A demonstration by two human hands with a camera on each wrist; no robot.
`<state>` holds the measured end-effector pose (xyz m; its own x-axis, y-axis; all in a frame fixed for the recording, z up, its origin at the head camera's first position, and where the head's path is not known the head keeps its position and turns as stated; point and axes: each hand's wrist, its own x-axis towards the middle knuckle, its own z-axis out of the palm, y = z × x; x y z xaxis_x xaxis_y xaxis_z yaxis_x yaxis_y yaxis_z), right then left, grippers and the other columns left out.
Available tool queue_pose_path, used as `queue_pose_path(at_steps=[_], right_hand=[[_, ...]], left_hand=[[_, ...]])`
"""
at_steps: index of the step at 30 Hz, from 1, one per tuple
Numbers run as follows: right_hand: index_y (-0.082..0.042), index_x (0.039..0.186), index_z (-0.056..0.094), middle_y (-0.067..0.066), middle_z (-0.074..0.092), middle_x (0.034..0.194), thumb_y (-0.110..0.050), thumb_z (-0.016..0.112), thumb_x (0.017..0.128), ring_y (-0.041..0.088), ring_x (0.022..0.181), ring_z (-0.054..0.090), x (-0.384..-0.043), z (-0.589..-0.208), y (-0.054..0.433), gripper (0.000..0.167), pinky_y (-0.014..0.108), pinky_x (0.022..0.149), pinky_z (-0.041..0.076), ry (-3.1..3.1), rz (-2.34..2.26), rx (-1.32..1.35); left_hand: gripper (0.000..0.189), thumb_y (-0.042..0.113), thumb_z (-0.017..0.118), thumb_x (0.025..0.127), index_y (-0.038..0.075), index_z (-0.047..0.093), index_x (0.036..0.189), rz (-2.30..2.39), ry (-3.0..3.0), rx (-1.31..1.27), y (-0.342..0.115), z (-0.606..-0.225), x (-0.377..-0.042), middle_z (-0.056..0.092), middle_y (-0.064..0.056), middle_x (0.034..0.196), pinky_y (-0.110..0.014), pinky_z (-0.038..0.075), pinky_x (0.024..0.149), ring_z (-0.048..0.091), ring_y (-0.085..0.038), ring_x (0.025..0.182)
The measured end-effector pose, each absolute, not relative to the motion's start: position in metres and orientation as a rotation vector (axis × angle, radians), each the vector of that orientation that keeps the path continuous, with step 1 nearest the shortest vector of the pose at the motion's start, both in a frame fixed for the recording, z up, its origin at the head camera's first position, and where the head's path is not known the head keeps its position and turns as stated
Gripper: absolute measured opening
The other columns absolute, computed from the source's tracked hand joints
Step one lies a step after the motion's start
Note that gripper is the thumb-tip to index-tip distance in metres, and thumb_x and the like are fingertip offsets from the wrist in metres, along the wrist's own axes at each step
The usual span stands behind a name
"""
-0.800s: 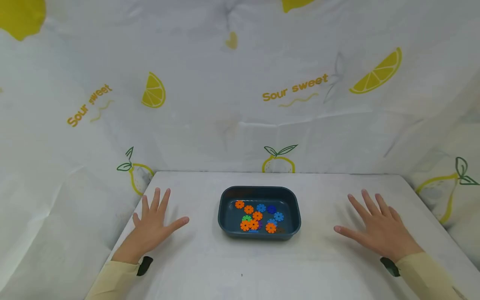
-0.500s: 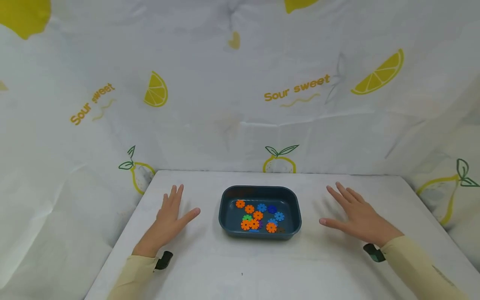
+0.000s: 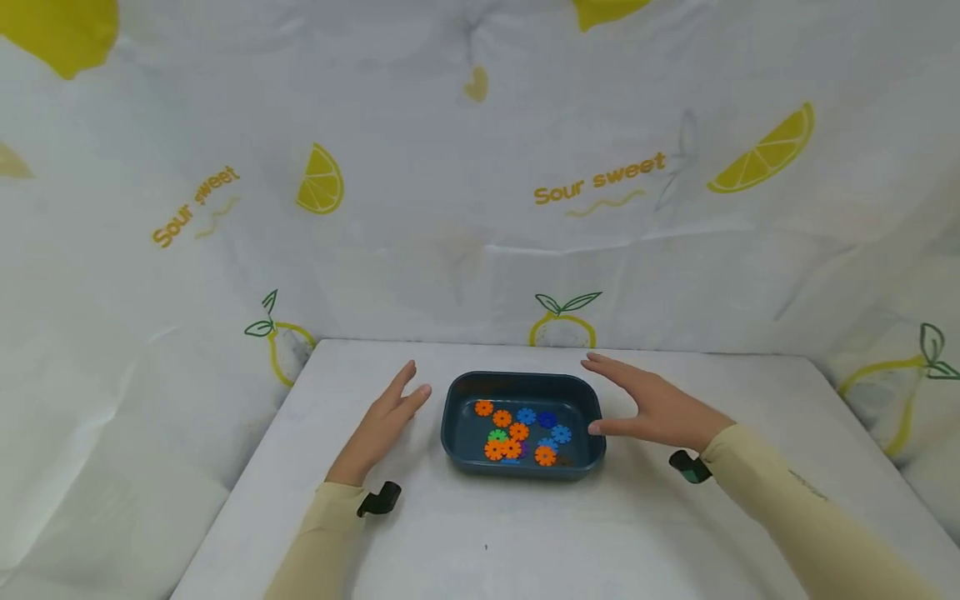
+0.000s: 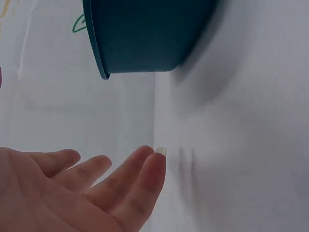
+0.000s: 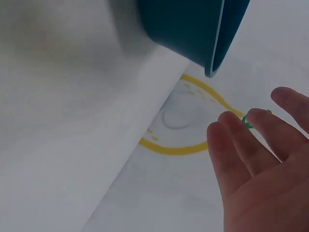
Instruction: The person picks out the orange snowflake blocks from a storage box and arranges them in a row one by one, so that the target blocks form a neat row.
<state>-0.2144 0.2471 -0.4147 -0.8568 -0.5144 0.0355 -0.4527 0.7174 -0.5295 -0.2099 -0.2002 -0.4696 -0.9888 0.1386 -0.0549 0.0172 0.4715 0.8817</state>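
Note:
A dark teal rectangular tray (image 3: 480,472) stands on the white table. Several small notched plastic discs lie in it, among them an orange disc (image 3: 545,456), a green disc (image 3: 497,436) and a dark blue disc (image 3: 547,419). To the tray's left my left hand (image 3: 378,429) is held above the table, fingers extended and empty. On the other side my right hand (image 3: 660,407) has its thumb tip overlapping the tray's right rim in the head view, fingers spread, holding nothing. Both wrist views show the tray's outer wall (image 4: 140,38) beyond loosely stretched fingers.
The white table (image 3: 480,533) ends at a back edge against a hanging white cloth (image 3: 420,167) printed with lemons and lettering. The cloth also runs along the left and right sides. Each wrist wears a black strapped device (image 3: 381,498).
Both hands have moved inward from the table's sides toward the tray, the right one reaching its rim in the head view. Tray and discs stay in place on the table.

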Motion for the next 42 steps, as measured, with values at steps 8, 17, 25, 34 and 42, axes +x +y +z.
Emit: queue_pose_path(at_steps=[8, 17, 25, 34, 42], right_hand=[[-0.021, 0.167, 0.041, 0.011, 0.057, 0.161, -0.043, 0.086, 0.093, 0.035, 0.136, 0.064, -0.224, -0.423, 0.222, 0.09, 0.06, 0.112, 0.053, 2.594, -0.939, -0.851], [-0.016, 0.162, 0.049, 0.009, 0.064, 0.153, -0.024, 0.085, 0.096, 0.031, 0.131, 0.068, -0.23, -0.43, 0.202, 0.075, 0.051, 0.109, 0.057, 2.482, -0.883, -0.903], [-0.014, 0.148, 0.063, 0.002, 0.07, 0.141, -0.024, 0.088, 0.093, 0.02, 0.121, 0.071, -0.236, -0.436, 0.185, 0.061, 0.044, 0.105, 0.059, 2.447, -0.773, -0.873], [-0.012, 0.144, 0.067, -0.006, 0.075, 0.124, -0.02, 0.088, 0.093, 0.011, 0.11, 0.071, -0.239, -0.44, 0.174, 0.056, 0.034, 0.099, 0.061, 2.41, -0.686, -0.924], [-0.015, 0.134, 0.073, -0.01, 0.075, 0.115, -0.017, 0.089, 0.092, 0.007, 0.101, 0.069, -0.241, -0.443, 0.162, 0.045, 0.03, 0.093, 0.061, 2.393, -0.593, -0.963]], left_hand=[[0.084, 0.064, 0.064, 0.103, 0.025, 0.034, 0.17, 1.64, 2.499, 0.082, -0.178, -0.474, -0.224, 0.051, -0.008, 0.167, -0.052, 0.054, 0.113, 0.066, -0.03, 0.137], [0.075, 0.054, 0.073, 0.101, 0.023, 0.048, 0.164, 1.679, 2.467, 0.077, -0.176, -0.486, -0.229, 0.065, -0.006, 0.15, -0.039, 0.062, 0.094, 0.072, -0.02, 0.115], [0.068, 0.05, 0.078, 0.098, 0.023, 0.057, 0.157, 1.725, 2.386, 0.093, -0.179, -0.492, -0.232, 0.067, -0.008, 0.141, -0.037, 0.062, 0.091, 0.073, -0.02, 0.111], [0.059, 0.046, 0.077, 0.1, 0.022, 0.063, 0.152, 1.722, 2.336, 0.125, -0.179, -0.494, -0.232, 0.067, -0.009, 0.131, -0.038, 0.063, 0.092, 0.071, -0.021, 0.107], [0.056, 0.042, 0.076, 0.102, 0.02, 0.064, 0.151, 1.748, 2.303, 0.135, -0.18, -0.495, -0.232, 0.066, -0.009, 0.123, -0.036, 0.063, 0.092, 0.069, -0.022, 0.103]])
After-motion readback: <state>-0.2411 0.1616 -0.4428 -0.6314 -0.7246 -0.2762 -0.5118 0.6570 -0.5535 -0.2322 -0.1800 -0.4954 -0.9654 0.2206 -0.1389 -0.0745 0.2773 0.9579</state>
